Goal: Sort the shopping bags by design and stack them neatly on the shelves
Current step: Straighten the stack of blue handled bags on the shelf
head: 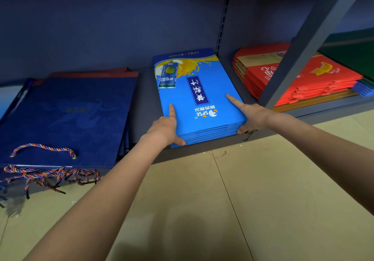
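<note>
A stack of bright blue shopping bags [194, 98] with a yellow juice print lies flat on the grey shelf [145, 107], its near edge overhanging the shelf front. My left hand [165, 128] is at the stack's near left corner, index finger straight on top and thumb against the front edge. At the near right corner my right hand [251, 117] does the same, index finger on top, thumb on the front edge. My other fingers are hidden beside the stack.
A pile of dark navy bags [66, 119] with braided rope handles [43, 149] lies on the shelf to the left. Red bags [299, 78] are stacked in the bay on the right, behind a grey shelf upright [303, 44]. Beige floor tiles [222, 200] lie below.
</note>
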